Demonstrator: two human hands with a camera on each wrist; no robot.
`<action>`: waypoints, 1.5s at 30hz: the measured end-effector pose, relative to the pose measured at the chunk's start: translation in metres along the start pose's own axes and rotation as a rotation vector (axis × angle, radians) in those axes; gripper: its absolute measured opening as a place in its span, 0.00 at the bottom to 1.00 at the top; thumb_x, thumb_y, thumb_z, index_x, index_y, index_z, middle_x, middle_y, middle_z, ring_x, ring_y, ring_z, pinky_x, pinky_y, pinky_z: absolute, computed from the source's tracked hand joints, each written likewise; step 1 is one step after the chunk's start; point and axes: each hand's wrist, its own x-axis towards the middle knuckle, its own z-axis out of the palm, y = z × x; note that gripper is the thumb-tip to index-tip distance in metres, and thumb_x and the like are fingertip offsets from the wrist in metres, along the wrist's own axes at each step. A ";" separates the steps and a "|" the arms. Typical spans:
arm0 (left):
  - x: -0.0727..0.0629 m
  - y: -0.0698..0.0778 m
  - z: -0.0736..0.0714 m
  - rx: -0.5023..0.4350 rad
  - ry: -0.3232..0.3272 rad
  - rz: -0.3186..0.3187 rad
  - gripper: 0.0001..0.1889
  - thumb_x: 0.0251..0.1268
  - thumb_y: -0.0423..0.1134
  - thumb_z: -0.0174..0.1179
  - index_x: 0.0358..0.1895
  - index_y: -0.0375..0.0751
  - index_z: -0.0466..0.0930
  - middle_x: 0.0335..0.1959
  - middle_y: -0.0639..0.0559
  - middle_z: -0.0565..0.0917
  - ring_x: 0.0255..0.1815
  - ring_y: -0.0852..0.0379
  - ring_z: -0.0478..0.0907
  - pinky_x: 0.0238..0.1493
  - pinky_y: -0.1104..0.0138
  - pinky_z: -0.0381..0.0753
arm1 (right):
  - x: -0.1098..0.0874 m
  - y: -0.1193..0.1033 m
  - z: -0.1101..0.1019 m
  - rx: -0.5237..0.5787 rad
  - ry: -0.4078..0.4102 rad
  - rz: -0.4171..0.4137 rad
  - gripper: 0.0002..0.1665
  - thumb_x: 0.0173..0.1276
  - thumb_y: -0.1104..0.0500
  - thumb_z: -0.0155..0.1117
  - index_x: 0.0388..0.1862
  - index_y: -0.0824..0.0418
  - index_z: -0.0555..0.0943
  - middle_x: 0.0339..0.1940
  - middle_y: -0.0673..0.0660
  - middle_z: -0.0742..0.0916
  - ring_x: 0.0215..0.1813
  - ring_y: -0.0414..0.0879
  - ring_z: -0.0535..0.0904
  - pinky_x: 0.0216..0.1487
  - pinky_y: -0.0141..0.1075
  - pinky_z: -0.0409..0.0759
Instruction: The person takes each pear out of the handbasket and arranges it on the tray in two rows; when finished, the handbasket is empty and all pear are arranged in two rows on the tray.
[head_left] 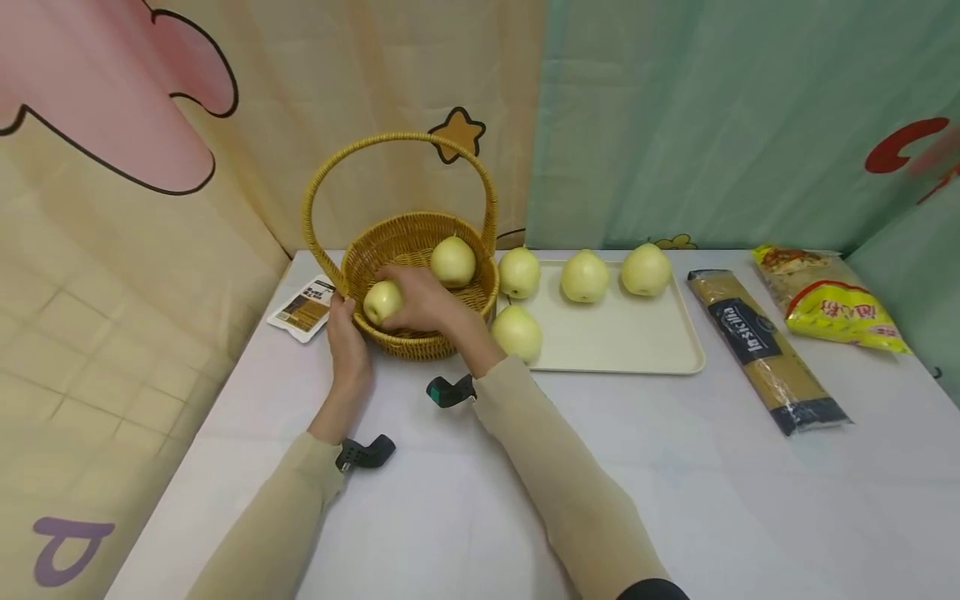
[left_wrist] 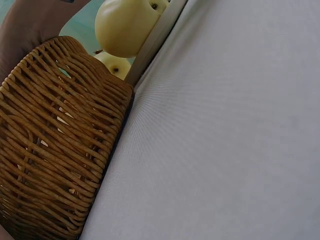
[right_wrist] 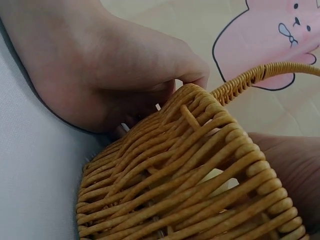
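My left hand (head_left: 350, 344) holds the left side of the yellow-brown wicker basket (head_left: 425, 348) near the handle's base. In the right wrist view that left hand (right_wrist: 115, 70) has its thumb over the rim, and the other fingers go behind the weave. Reaching inside the basket, my right hand (head_left: 422, 302) grips a pale yellow-green pear (head_left: 382, 302) at the left of the basket. Another pear (head_left: 453, 261) lies at the back right inside. The left wrist view shows the basket's woven wall (left_wrist: 60, 135), with the right wrist over its rim.
Right of the basket, a cream tray (head_left: 622, 342) bears several pears, one (head_left: 517, 333) at its front left corner. A small packet (head_left: 303, 308) lies left of the basket. A pasta pack (head_left: 765, 350) and a yellow food bag (head_left: 832, 300) lie at the right; curtains stand behind.
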 end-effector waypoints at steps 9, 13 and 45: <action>0.000 0.001 -0.001 -0.025 0.017 0.020 0.29 0.79 0.40 0.36 0.79 0.38 0.64 0.78 0.44 0.70 0.80 0.56 0.62 0.81 0.65 0.57 | -0.001 -0.004 0.001 0.010 0.007 -0.001 0.42 0.62 0.50 0.78 0.73 0.61 0.75 0.66 0.56 0.85 0.65 0.52 0.80 0.67 0.43 0.77; 0.001 0.000 -0.002 -0.028 0.021 0.016 0.30 0.79 0.40 0.35 0.79 0.38 0.64 0.78 0.44 0.70 0.79 0.55 0.63 0.81 0.64 0.58 | -0.002 -0.004 -0.002 0.001 0.031 0.006 0.42 0.61 0.50 0.77 0.72 0.61 0.75 0.65 0.56 0.85 0.64 0.51 0.80 0.66 0.43 0.77; -0.003 0.004 -0.003 0.062 -0.003 0.025 0.30 0.80 0.44 0.34 0.78 0.37 0.65 0.73 0.39 0.73 0.73 0.49 0.67 0.77 0.63 0.60 | -0.111 0.008 -0.058 0.177 0.250 -0.028 0.41 0.56 0.50 0.78 0.70 0.54 0.77 0.60 0.52 0.86 0.51 0.48 0.81 0.54 0.45 0.79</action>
